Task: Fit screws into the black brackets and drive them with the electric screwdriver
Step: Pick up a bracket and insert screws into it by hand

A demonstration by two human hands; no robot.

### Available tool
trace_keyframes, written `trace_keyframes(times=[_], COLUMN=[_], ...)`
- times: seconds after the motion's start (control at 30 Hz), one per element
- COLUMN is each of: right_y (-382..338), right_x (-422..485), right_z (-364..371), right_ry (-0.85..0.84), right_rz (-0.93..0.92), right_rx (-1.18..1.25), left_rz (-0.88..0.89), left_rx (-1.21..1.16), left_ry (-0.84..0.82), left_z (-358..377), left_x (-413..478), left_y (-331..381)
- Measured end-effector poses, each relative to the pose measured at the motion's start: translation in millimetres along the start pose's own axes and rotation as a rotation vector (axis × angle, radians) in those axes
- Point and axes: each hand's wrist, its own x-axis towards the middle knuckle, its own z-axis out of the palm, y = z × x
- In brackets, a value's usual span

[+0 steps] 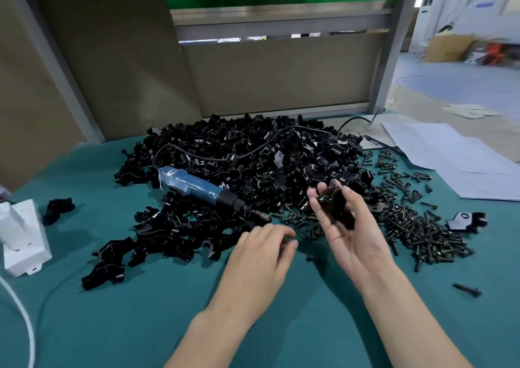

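**Bracket cupped in my right hand**

My right hand lies palm up, fingers and thumb curled round a glossy black bracket. My left hand hovers palm down, fingers loosely bent; I cannot tell whether they pinch anything. Slender dark screws lie scattered just beyond. The blue electric screwdriver rests on the heap of angular brackets on the teal cloth.
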Motion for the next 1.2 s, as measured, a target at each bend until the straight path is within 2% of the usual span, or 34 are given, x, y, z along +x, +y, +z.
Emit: trace_keyframes(times=[0.1,0.3,0.37,0.47,0.53,0.6,0.8,1.07,1.2], right_y=[0,3,4,6,9,13,19,21,22], right_x=[2,3,2,2,2,2,-2,-2,-2], right_z=[0,1,2,3,3,3,4,4,3], right_ry=[0.008,0.002,-0.004,-0.031,-0.063,-0.109,-0.143,-0.128,-0.138], right_rz=[-0.002,0.029,0.053,0.088,0.100,0.117,0.150,0.133,0.147], right_rx=[0.017,-0.069,-0.095,-0.134,-0.188,-0.256,-0.422,-0.459,-0.473], left_rz=[0.097,0.092,0.032,-0.181,-0.236,-0.244,-0.230,-0.242,-0.305], left_rx=[0.102,0.129,0.015,-0.377,-0.552,-0.630,-0.638,-0.643,-0.658], left_ry=[-0.054,-0.112,-0.082,0.082,0.207,0.258,0.229,0.159,0.107], left_z=[8,21,20,12,5,1,0,-5,-5], left_x=[-2,1,2,8,11,11,11,12,11], left_y=[5,8,7,5,2,1,1,-3,-4])
